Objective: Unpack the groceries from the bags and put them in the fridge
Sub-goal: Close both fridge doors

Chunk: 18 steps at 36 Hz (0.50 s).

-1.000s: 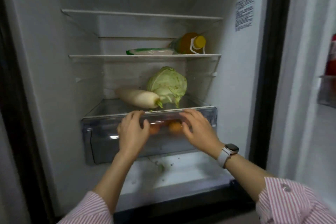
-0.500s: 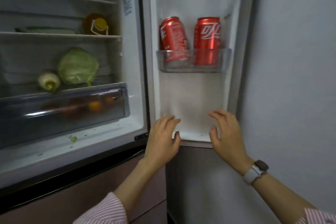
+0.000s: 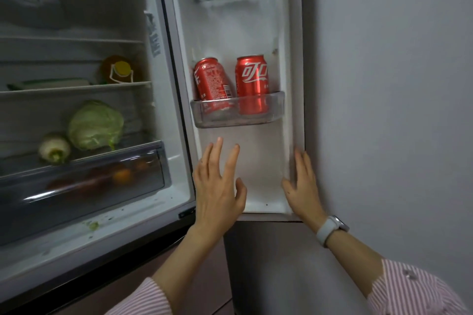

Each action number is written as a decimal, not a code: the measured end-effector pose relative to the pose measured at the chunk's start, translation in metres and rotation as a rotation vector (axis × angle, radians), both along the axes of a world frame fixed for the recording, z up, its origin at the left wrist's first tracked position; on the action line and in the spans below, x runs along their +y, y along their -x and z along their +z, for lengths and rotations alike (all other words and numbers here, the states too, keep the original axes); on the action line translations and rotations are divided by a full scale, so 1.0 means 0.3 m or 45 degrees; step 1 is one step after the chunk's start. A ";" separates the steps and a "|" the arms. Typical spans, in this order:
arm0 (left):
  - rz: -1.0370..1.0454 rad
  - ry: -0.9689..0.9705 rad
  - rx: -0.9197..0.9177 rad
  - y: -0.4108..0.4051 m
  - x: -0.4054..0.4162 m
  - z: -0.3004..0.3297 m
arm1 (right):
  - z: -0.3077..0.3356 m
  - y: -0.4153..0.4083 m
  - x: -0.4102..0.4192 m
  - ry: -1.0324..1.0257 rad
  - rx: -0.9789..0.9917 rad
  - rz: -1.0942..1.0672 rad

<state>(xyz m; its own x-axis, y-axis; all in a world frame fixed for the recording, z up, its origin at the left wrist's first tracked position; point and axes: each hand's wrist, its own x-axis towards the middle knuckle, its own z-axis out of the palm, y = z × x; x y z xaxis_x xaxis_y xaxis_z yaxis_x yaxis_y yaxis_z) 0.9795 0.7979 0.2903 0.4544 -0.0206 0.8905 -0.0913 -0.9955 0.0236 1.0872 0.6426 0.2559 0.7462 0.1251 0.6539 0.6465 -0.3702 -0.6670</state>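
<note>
Below two glossy red cans [image 3: 231, 83], straight fingers [image 3: 231, 158] spread

Two red aluminium cola cans [image 3: 252, 82] upright in the clear plastic door bin [image 3: 238, 112], the left can [image 3: 211, 82] tilted. Pale green round cabbage [image 3: 95, 124] and white radish [image 3: 54, 148] lying side by side on the glass shelf above the translucent crisper drawer [image 3: 84, 181], which holds orange fruit [image 3: 122, 176].
</note>
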 end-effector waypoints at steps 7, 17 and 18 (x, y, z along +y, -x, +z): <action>0.059 -0.090 -0.042 0.042 -0.009 0.034 | -0.037 0.157 -0.006 -0.071 -0.154 -0.034; -0.019 -0.267 -0.102 0.172 0.012 -0.022 | -0.019 0.295 -0.018 -0.134 -0.538 -0.072; -0.026 -0.264 -0.097 0.189 0.023 -0.025 | -0.006 0.297 -0.006 -0.143 -0.494 -0.078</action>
<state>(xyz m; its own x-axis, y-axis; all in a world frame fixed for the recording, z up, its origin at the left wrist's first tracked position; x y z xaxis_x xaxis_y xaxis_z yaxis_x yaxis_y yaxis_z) 0.9227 0.8047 0.2829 0.3838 -0.2151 0.8980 -0.1049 -0.9764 -0.1890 0.9981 0.6408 0.2541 0.4452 -0.0001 0.8954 0.8370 -0.3551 -0.4163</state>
